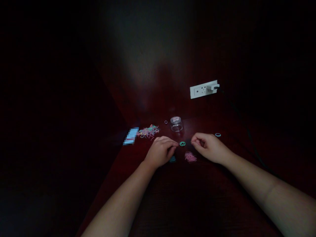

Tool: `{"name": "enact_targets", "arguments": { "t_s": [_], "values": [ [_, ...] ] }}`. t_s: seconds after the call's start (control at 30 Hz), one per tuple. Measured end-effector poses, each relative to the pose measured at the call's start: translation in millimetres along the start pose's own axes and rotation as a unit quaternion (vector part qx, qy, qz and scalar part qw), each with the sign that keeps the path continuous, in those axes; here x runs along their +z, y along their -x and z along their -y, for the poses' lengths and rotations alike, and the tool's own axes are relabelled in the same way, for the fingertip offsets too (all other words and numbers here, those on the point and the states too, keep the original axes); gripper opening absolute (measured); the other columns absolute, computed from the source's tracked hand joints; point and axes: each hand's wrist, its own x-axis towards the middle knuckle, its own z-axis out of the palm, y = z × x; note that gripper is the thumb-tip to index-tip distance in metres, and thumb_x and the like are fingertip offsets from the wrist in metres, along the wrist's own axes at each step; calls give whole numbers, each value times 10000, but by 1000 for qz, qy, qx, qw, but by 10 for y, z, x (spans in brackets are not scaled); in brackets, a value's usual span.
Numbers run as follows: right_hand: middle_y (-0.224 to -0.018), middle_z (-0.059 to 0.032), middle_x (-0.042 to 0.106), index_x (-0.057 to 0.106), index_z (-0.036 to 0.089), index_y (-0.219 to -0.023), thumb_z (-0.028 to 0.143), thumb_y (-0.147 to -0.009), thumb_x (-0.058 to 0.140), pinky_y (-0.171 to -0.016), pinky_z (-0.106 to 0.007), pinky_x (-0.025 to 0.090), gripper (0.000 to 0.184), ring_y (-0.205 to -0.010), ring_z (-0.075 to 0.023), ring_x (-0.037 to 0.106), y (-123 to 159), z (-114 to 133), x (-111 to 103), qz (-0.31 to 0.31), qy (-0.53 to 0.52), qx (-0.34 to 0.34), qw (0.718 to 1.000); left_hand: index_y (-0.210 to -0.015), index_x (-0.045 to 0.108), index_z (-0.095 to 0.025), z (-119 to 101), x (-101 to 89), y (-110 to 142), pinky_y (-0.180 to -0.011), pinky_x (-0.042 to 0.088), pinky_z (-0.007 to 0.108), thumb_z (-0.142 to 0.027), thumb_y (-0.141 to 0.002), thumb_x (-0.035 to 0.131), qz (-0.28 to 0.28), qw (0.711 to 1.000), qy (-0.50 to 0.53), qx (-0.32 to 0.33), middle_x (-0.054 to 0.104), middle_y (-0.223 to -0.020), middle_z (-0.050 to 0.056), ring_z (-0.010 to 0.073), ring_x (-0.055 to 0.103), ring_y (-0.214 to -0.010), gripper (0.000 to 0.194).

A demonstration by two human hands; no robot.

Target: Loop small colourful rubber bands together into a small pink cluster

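Between my hands lie a few small green hair ties (182,144), partly overlapping on the dark red table. My left hand (161,150) is just left of them, thumb and fingers pinched together, the tips close to the ties. To their right, my right hand (208,147) is curled with thumb and index finger meeting; what either pinch holds is too small to tell. A sorted pile of pink hair ties (190,157) lies nearer me. Partly hidden by my left hand is a teal pile (172,159). Beyond the left hand spreads a mixed, multicoloured heap of hair ties (149,131).
A clear lidded jar (176,125) stands behind the hands, with a small pale ring (166,122) beside it. A blue ring (217,134) lies behind my right wrist. Far left is a blurred light-blue object (131,135). A wall socket (202,89) holds a plug and cable.
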Motion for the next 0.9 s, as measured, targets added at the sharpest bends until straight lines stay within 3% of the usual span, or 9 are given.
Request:
{"name": "enact_targets", "arguments": {
  "t_s": [0.13,0.23,0.33,0.57,0.9],
  "values": [
    [-653,27,534,664,172,-908,301,-855,627,-501,-221,374,144,-539,-104,477,23,51,36,65,-53,-34,996,-978,703,-249,-171,-23,35,-897,479,357,-278,-940,592,-49,996,47,61,764,-987,17,174,673,-962,121],
    [-664,3,574,674,153,-871,320,-877,627,-496,-225,394,174,-540,-107,502,41,108,48,91,-96,-45,990,-948,687,-232,-269,-13,49,-865,479,340,-256,-922,616,-61,993,58,79,758,-936,15,171,680,-932,79],
    [-664,-19,609,672,156,-796,327,-905,609,-525,-233,416,212,-564,-115,532,47,139,37,86,-100,-51,990,-957,675,-228,-292,-6,54,-860,472,331,-240,-906,630,-67,993,59,74,750,-929,5,170,675,-936,69],
    [-707,-38,686,676,167,-839,323,-939,569,-552,-238,451,215,-582,-127,598,39,102,13,122,-83,-68,987,-970,696,-231,-249,13,45,-848,472,337,-272,-921,594,-57,996,49,46,746,-899,6,176,656,-904,121],
    [-701,-27,657,679,168,-836,303,-928,559,-552,-237,422,203,-589,-120,571,39,100,-8,125,-48,-63,989,-906,661,-215,-299,-32,39,-851,469,349,-259,-906,580,-35,998,45,25,715,-871,6,185,631,-883,92]
  ]
}}
